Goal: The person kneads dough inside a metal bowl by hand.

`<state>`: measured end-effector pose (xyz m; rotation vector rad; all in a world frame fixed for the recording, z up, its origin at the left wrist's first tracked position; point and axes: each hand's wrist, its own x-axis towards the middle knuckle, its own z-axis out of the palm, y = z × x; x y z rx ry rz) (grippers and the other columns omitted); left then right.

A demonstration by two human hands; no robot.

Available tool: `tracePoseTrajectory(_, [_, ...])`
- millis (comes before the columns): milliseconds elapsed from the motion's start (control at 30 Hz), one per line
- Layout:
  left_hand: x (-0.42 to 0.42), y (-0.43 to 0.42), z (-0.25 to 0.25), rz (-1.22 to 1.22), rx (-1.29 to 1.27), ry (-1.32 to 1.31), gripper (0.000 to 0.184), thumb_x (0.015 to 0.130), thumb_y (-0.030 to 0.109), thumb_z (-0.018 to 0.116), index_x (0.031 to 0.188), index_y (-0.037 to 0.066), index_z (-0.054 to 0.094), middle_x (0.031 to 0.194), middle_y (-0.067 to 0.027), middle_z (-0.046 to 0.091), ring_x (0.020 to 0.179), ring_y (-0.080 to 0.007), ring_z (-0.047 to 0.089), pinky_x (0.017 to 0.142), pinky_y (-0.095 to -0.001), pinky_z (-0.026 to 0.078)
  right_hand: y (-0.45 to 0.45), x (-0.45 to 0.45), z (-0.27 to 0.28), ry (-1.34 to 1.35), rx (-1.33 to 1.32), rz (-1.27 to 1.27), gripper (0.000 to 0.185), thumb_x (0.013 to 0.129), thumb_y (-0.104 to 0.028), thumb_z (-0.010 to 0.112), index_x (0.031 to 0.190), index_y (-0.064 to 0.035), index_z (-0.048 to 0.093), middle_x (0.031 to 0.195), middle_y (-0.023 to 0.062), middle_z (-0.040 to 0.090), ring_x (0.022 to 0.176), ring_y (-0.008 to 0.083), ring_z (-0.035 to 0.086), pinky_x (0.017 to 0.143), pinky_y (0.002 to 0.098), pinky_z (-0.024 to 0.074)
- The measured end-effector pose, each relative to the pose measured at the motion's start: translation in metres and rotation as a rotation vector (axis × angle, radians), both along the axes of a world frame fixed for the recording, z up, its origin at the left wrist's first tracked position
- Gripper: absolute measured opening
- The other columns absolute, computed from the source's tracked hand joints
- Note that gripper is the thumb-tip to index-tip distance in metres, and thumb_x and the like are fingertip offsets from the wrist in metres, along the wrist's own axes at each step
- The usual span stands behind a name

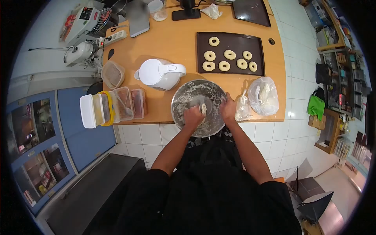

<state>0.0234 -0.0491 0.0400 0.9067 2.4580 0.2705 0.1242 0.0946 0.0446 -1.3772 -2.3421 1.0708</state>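
Note:
A large metal mixing bowl (179, 98) stands at the table's front edge, its inner wall smeared with flour and bits of dough. Inside it, my left hand (193, 116) is closed on a lump of dough (203, 109), part of which shows beside the fingers. My right hand (228, 109) grips the bowl's right rim, the thumb over the inner side. Beyond the bowl, a dark baking tray (219, 42) carries several ring-shaped pieces of dough (229, 55). Close to my right hand lie a small plastic bag (243, 107) and a larger bag of white contents (263, 96).
A white electric kettle (156, 74) stands left of the bowl. Several plastic containers (124, 102) line the table's left front. Another dark tray (252, 11), a phone (186, 15) and a power strip (113, 38) lie farther back. Blue cabinets (84, 125) stand at the left.

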Motion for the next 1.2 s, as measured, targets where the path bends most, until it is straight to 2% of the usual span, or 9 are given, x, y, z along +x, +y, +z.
tracePoseTrajectory(133, [0.002, -0.003, -0.027, -0.052, 0.165, 0.092, 0.042, 0.074, 0.031, 0.063, 0.104, 0.003, 0.061, 0.091, -0.0163, 0.067, 0.091, -0.0348, 0.064, 0.087, -0.0506, 0.042, -0.001, -0.001, 0.004, 0.000, -0.008, -0.025, 0.023, 0.081, -0.004, 0.054, 0.105, -0.0034, 0.055, 0.078, 0.0269, 0.064, 0.076, 0.0456, 0.062, 0.065, 0.0506, 0.0486])
tracePoseTrajectory(233, [0.004, 0.003, -0.022, -0.062, 0.154, 0.128, 0.054, 0.069, 0.030, 0.069, 0.114, 0.004, 0.054, 0.109, -0.0177, 0.062, 0.109, -0.0334, 0.056, 0.091, -0.0531, 0.039, -0.005, 0.000, 0.002, -0.018, -0.011, -0.049, 0.021, 0.082, -0.005, 0.053, 0.103, -0.0037, 0.056, 0.078, 0.0274, 0.063, 0.077, 0.0459, 0.062, 0.065, 0.0509, 0.0484])
tracePoseTrajectory(433, [-0.009, 0.020, -0.042, -0.119, 0.102, 0.067, 0.078, 0.062, 0.033, 0.079, 0.127, 0.008, 0.044, 0.134, -0.0191, 0.045, 0.123, -0.0362, 0.045, 0.099, -0.0538, 0.035, -0.002, -0.003, 0.009, 0.004, -0.022, -0.048, 0.019, 0.084, -0.006, 0.052, 0.102, -0.0021, 0.055, 0.079, 0.0274, 0.063, 0.077, 0.0463, 0.062, 0.066, 0.0517, 0.0480])
tracePoseTrajectory(533, [-0.009, 0.029, -0.058, -0.155, 0.140, 0.199, 0.081, 0.064, 0.035, 0.080, 0.131, 0.009, 0.041, 0.135, -0.0198, 0.043, 0.127, -0.0387, 0.040, 0.104, -0.0546, 0.031, -0.001, -0.002, 0.005, 0.012, -0.038, -0.043, 0.019, 0.084, -0.006, 0.052, 0.102, -0.0016, 0.055, 0.079, 0.0273, 0.063, 0.077, 0.0463, 0.062, 0.066, 0.0513, 0.0481])
tracePoseTrajectory(567, [-0.013, 0.033, -0.062, -0.181, 0.052, 0.115, 0.087, 0.063, 0.037, 0.081, 0.135, 0.011, 0.038, 0.138, -0.0206, 0.039, 0.131, -0.0392, 0.036, 0.105, -0.0559, 0.029, -0.001, -0.002, 0.006, 0.009, -0.042, -0.036, 0.019, 0.084, -0.006, 0.053, 0.102, -0.0016, 0.055, 0.079, 0.0273, 0.064, 0.077, 0.0462, 0.062, 0.066, 0.0510, 0.0481])
tracePoseTrajectory(667, [-0.020, 0.042, -0.058, -0.195, 0.115, 0.138, 0.068, 0.066, 0.034, 0.076, 0.124, 0.009, 0.049, 0.129, -0.0188, 0.047, 0.125, -0.0367, 0.040, 0.104, -0.0542, 0.029, 0.000, -0.001, 0.001, 0.007, -0.030, -0.032, 0.020, 0.084, -0.006, 0.053, 0.103, -0.0017, 0.055, 0.080, 0.0270, 0.064, 0.078, 0.0457, 0.062, 0.067, 0.0500, 0.0483])
tracePoseTrajectory(867, [-0.023, 0.045, -0.057, -0.055, 0.302, 0.087, 0.060, 0.064, 0.030, 0.079, 0.114, 0.008, 0.055, 0.127, -0.0196, 0.050, 0.122, -0.0365, 0.045, 0.103, -0.0528, 0.032, -0.002, 0.000, 0.004, 0.011, -0.004, -0.034, 0.020, 0.083, -0.004, 0.054, 0.103, -0.0015, 0.055, 0.080, 0.0268, 0.064, 0.078, 0.0452, 0.062, 0.067, 0.0501, 0.0480])
tracePoseTrajectory(900, [-0.023, 0.044, -0.062, -0.019, 0.393, 0.083, 0.059, 0.064, 0.028, 0.077, 0.115, 0.008, 0.055, 0.126, -0.0195, 0.051, 0.121, -0.0364, 0.046, 0.101, -0.0528, 0.034, -0.002, -0.001, 0.004, 0.009, -0.003, -0.043, 0.020, 0.083, -0.004, 0.054, 0.103, -0.0013, 0.055, 0.080, 0.0268, 0.064, 0.078, 0.0452, 0.062, 0.066, 0.0502, 0.0479])
tracePoseTrajectory(1200, [-0.032, 0.003, -0.075, -0.227, 0.353, -0.106, 0.065, 0.066, 0.026, 0.070, 0.127, 0.010, 0.051, 0.130, -0.0230, 0.046, 0.122, -0.0408, 0.040, 0.097, -0.0571, 0.033, -0.020, -0.008, 0.017, -0.012, 0.011, -0.071, 0.021, 0.080, -0.004, 0.056, 0.100, -0.0034, 0.057, 0.081, 0.0268, 0.064, 0.078, 0.0452, 0.063, 0.068, 0.0514, 0.0489])
